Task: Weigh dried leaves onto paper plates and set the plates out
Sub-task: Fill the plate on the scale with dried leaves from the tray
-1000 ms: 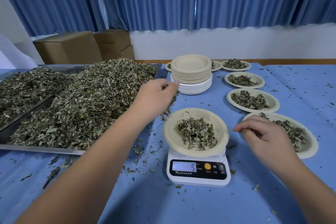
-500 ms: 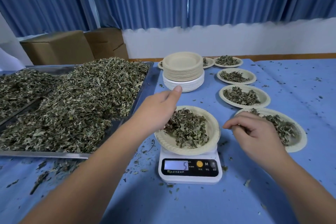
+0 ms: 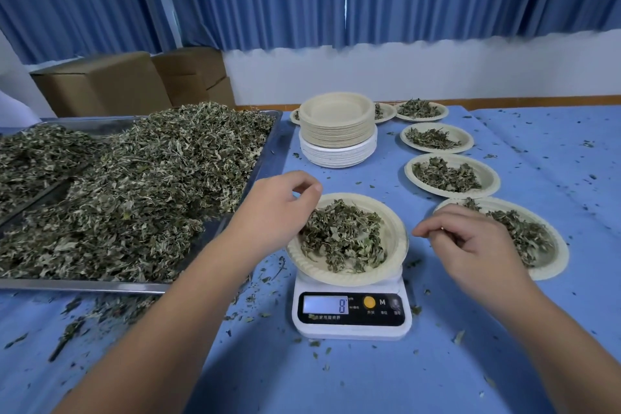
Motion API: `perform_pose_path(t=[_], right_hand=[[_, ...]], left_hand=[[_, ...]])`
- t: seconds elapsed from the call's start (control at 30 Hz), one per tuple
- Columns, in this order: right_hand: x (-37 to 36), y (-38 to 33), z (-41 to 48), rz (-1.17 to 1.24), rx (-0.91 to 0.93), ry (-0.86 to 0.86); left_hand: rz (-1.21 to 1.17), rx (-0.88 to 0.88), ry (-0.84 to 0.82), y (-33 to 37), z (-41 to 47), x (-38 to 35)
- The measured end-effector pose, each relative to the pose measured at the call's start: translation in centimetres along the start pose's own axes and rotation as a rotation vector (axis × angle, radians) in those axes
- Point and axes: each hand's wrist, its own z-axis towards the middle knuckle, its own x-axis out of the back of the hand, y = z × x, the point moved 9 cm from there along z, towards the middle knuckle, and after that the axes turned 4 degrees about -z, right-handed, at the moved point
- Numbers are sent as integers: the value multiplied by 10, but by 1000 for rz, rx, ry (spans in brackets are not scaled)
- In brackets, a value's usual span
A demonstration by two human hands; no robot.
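A paper plate (image 3: 394, 257) heaped with dried leaves (image 3: 342, 235) sits on a white digital scale (image 3: 351, 311) whose display reads 8. My left hand (image 3: 277, 210) hovers over the plate's left rim, fingers loosely curled and apart, holding nothing I can see. My right hand (image 3: 470, 247) hangs just right of the plate, fingers bent and apart, partly covering a filled plate (image 3: 556, 264) behind it. A steel tray (image 3: 84, 286) at the left holds a big heap of loose leaves (image 3: 141, 191).
A stack of unused plates (image 3: 336, 131) stands behind the scale. More filled plates (image 3: 452, 175) run in a row toward the far right of the blue table. Leaf crumbs litter the cloth. Cardboard boxes (image 3: 100, 84) stand by the curtained wall.
My left hand came from the tray to the plate and let leaves fall on it. The heap on the plate grew and the reading rose from 5 to 8. My right hand barely moved.
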Motion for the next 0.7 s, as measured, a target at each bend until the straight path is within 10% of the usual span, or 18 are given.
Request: perform_pose_path(t=[0.3,0.7], right_hand=[[-1,0,0,-6,9,-1],[1,1,1,-12,2,6]], left_hand=[[-252,67,287,-40,-18,30],[147,-368,-75,-1,-34,-13]])
